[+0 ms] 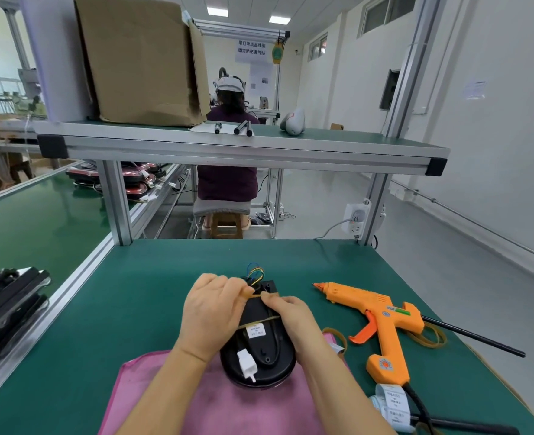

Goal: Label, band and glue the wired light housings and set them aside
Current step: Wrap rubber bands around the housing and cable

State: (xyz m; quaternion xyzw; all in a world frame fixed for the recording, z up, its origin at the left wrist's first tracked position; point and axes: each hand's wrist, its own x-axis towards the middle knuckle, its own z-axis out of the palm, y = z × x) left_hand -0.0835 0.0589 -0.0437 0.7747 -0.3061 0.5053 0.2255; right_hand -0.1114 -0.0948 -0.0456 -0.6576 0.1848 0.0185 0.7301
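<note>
A black light housing (261, 356) lies back-up on a pink cloth (215, 403), with a white label (255, 329), a white connector (246, 365) and coloured wires (254, 273) at its far end. A tan rubber band (261, 320) crosses the housing over the label; another stretch of it runs between my hands. My left hand (212, 312) holds the housing's left side and pinches the band near the wires. My right hand (287, 312) pinches the band at the housing's upper right.
An orange glue gun (381, 321) lies to the right, loose rubber bands (429, 335) beside it. A label roll (391, 403) sits at the near right. Finished black housings (8, 302) are stacked on the left conveyor. A shelf (243, 146) spans overhead; a person sits beyond.
</note>
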